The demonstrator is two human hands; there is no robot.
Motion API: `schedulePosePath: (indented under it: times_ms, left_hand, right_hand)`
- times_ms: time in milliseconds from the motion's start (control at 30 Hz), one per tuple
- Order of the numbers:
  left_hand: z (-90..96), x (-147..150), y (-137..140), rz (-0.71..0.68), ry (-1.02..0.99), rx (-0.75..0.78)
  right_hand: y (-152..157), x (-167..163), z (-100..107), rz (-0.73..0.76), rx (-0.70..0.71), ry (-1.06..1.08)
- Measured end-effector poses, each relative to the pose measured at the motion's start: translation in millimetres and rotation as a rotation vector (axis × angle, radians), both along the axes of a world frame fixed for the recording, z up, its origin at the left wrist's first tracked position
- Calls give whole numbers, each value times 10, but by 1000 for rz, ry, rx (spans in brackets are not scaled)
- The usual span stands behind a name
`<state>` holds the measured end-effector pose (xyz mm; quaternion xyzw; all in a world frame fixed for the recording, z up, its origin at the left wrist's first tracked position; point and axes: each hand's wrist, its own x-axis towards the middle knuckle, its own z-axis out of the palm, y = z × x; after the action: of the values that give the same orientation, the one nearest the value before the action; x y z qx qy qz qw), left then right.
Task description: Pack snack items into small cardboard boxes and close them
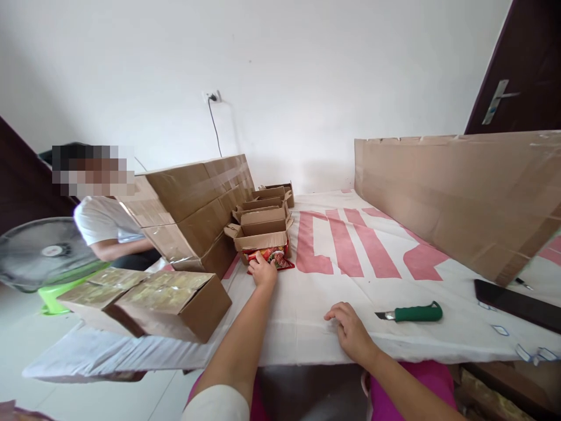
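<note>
My left hand [263, 270] reaches forward, its fingers and thumb closed on a shiny red printed packet [284, 257]. The packet is against the near side of an open cardboard box [263, 241] whose flaps stand up. Part of the packet is covered by my fingers. My right hand [350, 333] is at the near side of the table, fingers apart and loosely bent, with nothing in it. To its right lies a green-handled utility knife [418, 313], blade pointing left, apart from the hand.
More open boxes [278, 192] line up behind. Stacked cartons [188, 199] and two taped boxes [175, 304] stand left, near a seated person [105, 222] and a fan [50, 251]. A tall cardboard panel [447, 193] and a black flat object [517, 304] are right, on the cloth-covered table [302, 316].
</note>
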<state>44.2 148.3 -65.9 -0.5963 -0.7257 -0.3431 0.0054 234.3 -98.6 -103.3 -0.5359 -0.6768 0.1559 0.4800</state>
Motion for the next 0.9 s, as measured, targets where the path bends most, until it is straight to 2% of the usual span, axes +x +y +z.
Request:
schedulePosePath:
  times_ms: [133, 267, 367, 467, 633, 767, 900]
  left_hand:
    - [-7, 80, 203, -1, -20, 10]
    - [-49, 145, 308, -2, -50, 30]
    - [-118, 143, 285, -23, -67, 61]
    - [-174, 101, 219, -56, -88, 87]
    - [-167, 71, 138, -99, -145, 94]
    - [-136, 119, -88, -199, -172, 64]
    - [-82, -39, -724, -454, -125, 52]
  right_hand:
    - [-2, -6, 3, -28, -41, 79]
    - [-27, -16, 67, -32, -167, 124]
    - [-47, -22, 113, -21, -226, 118]
    - [-57, -23, 142, 12, -227, 82]
    - [-51, -23, 163, 35, -223, 16]
    - [-49, -19, 166, 67, -264, -12]
    - [-59, -15, 159, 53, -308, -69]
